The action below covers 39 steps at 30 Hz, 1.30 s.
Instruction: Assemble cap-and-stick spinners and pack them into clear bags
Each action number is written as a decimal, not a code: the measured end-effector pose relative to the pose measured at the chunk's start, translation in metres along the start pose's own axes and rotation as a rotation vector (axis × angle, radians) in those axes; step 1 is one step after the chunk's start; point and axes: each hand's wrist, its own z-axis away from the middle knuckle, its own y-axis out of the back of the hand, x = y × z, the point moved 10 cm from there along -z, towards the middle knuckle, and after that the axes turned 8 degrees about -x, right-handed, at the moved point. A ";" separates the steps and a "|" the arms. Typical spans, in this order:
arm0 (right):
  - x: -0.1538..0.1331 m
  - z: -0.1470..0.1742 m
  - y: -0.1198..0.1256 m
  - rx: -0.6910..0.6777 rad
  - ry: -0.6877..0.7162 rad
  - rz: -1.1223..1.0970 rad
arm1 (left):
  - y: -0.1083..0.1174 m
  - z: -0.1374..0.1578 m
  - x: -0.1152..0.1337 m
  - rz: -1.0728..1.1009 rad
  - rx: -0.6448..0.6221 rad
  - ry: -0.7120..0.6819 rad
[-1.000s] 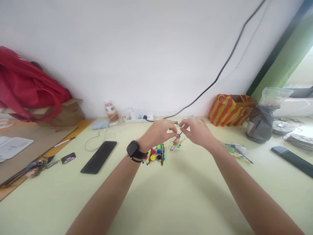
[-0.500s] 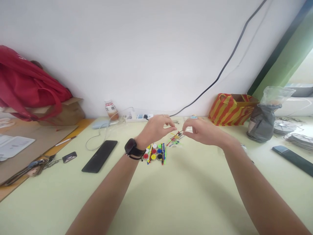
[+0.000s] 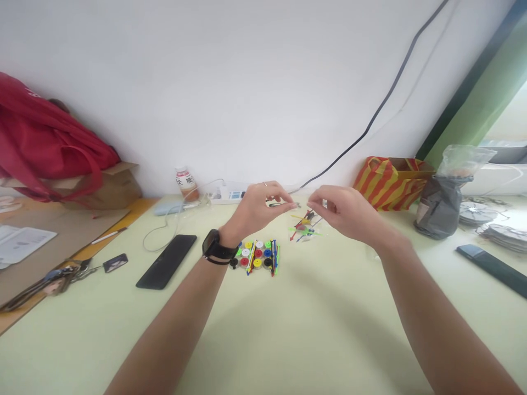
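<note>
My left hand [image 3: 265,206], with a black watch [image 3: 218,247] on its wrist, is closed in a pinch above the table. A small clear bit shows at its fingertips, too small to name. Across a narrow gap, my right hand [image 3: 340,208] also pinches; whatever it holds is hidden or too small to make out. Beneath the hands lies a loose pile of thin coloured plastic pointers [image 3: 305,226], apparently on clear plastic. Nearer me, small round coloured plastic pieces [image 3: 257,263] sit in rows, with bundles of thin coloured sticks [image 3: 275,259] lying between and beside them.
A black phone [image 3: 167,262] lies left, near keys [image 3: 61,282]. Along the wall stand a drink bottle [image 3: 187,186], a power strip [image 3: 226,197] and a striped bag [image 3: 391,184]. A grey bag [image 3: 438,208] and another dark phone [image 3: 492,269] are on the right.
My left hand has shifted slightly up and left, uncovering more round pieces. Both pinches are higher above the pointers, which now show more fully.
</note>
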 end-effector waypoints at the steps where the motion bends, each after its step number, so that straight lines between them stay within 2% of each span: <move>1: 0.000 0.001 0.000 -0.014 0.004 -0.011 | 0.000 0.000 0.002 0.007 -0.008 -0.007; 3: 0.001 0.003 0.003 -0.005 -0.002 -0.024 | 0.002 0.000 0.005 0.008 -0.003 -0.017; 6: 0.005 0.003 0.006 0.057 -0.030 -0.015 | 0.014 0.002 0.010 -0.016 0.090 -0.008; 8: 0.006 0.000 -0.005 -0.007 -0.030 -0.007 | 0.021 0.003 0.011 -0.037 0.147 0.008; 10: 0.006 -0.003 -0.014 -0.060 -0.026 -0.003 | 0.022 0.003 0.013 -0.057 0.152 0.013; 13: 0.006 -0.005 -0.010 0.000 -0.035 0.001 | 0.016 0.002 0.015 -0.077 0.092 -0.004; 17: 0.001 -0.004 -0.007 0.006 -0.005 -0.021 | -0.001 0.002 0.014 -0.069 -0.038 -0.015; 20: -0.003 -0.003 -0.006 0.004 0.034 -0.070 | -0.011 0.004 0.008 -0.061 -0.123 0.021; 26: -0.006 -0.001 -0.012 -0.059 0.010 -0.082 | -0.022 0.005 -0.006 0.013 -0.211 0.127; 30: -0.012 0.002 -0.010 -0.072 0.043 -0.057 | -0.029 0.004 -0.010 0.090 -0.254 0.170; 39: -0.002 0.009 -0.036 -0.317 -0.069 0.100 | -0.039 0.004 0.007 0.111 -0.350 0.059</move>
